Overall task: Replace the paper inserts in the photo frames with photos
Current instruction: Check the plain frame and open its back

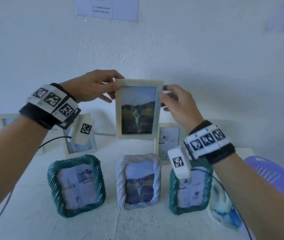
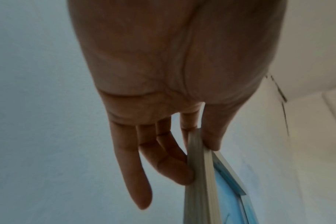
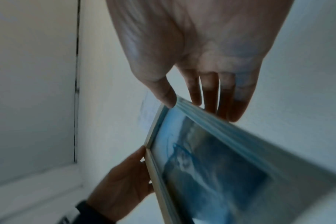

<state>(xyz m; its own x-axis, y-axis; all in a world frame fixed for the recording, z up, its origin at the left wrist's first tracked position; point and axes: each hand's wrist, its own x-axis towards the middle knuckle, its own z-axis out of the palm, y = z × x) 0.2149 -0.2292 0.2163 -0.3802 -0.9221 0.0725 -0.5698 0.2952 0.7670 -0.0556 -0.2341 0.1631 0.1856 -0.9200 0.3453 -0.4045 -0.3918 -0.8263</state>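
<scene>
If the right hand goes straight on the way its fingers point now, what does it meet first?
The right hand points toward the held frame's right edge. Its thumb already touches the front near the top corner and the fingers reach behind, so the frame comes first. Past it is the left hand; depth is unclear.

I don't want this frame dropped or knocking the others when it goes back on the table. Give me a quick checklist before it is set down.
1. Photo in the held wooden frame: a cat photo shows behind the glass. Ok.
2. Left hand grip: thumb and fingers pinch the frame's left edge. Ok.
3. Right hand grip: thumb and fingers sit at the right edge, but blur hides how firmly. Cannot tell.
4. Back panel and stand closed: the back is out of view. Cannot tell.
5. Landing spot: the white frame stands just behind and the grey twisted frame in front, so space is tight. Not ok.
</scene>
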